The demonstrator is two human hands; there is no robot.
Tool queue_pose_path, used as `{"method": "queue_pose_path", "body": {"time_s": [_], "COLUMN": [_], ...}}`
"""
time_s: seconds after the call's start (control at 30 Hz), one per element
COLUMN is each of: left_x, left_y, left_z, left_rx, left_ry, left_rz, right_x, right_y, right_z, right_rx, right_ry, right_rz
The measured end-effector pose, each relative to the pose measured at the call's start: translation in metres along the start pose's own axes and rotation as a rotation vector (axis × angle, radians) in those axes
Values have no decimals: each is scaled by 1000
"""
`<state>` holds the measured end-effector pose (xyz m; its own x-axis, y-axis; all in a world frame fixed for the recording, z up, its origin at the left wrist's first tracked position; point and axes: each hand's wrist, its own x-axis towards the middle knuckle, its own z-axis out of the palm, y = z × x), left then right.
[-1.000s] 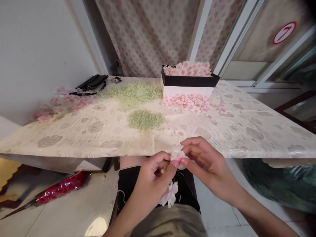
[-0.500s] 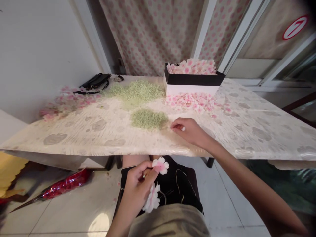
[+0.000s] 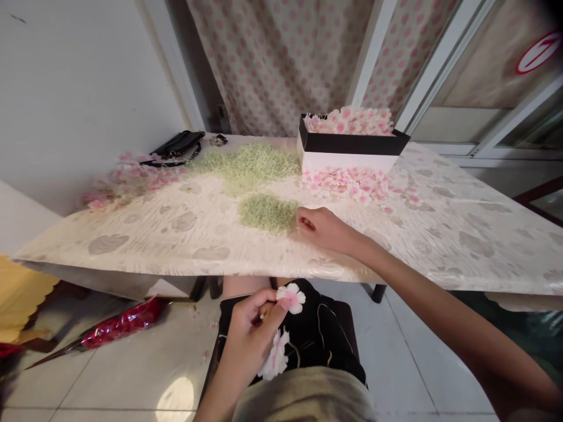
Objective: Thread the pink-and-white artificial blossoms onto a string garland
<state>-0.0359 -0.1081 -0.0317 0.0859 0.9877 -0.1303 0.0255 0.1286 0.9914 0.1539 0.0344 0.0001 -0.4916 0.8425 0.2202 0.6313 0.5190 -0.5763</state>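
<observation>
Left hand is low over the lap, fingers closed, grasping a pink-and-white artificial blossom at thumb and fingertips, with the bloom sticking out past the thumb. A small pale stem end shows at the hand, hard to make out. Second blossom lies on the black floral cloth over the lap, just below the left hand, apparently not held.

Right hand rests on the table edge area, fingers curled and pinched together, just beside the pile of green shredded filler. Can't tell if anything tiny is in the pinch, view is poor there.

Table has a cream leaf-print cover. Further back: black-and-white box packed with pink blossoms, loose pink blossoms in front of it, a wider green filler spread, a pink blossom heap at left, and a black bag near the wall. Red cellophane lies on the tile floor.
</observation>
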Motion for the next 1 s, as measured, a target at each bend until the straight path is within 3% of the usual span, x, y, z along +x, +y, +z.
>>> {"method": "queue_pose_path", "body": {"time_s": [0.27, 0.6, 0.8, 1.0], "left_x": [-3, -9, -13, -20], "left_y": [2, 10, 10, 15], "left_z": [3, 7, 10, 14], "left_rx": [9, 18, 43, 73], "left_ry": [21, 25, 0, -63], "left_rz": [4, 23, 62, 114], "right_x": [-17, -62, -85, -115], "right_y": [0, -27, -44, -71], "right_z": [-13, -13, -9, 11], "right_rx": [429, 814, 886, 748], "right_ry": [6, 78, 28, -2], "right_rz": [25, 94, 85, -9]}}
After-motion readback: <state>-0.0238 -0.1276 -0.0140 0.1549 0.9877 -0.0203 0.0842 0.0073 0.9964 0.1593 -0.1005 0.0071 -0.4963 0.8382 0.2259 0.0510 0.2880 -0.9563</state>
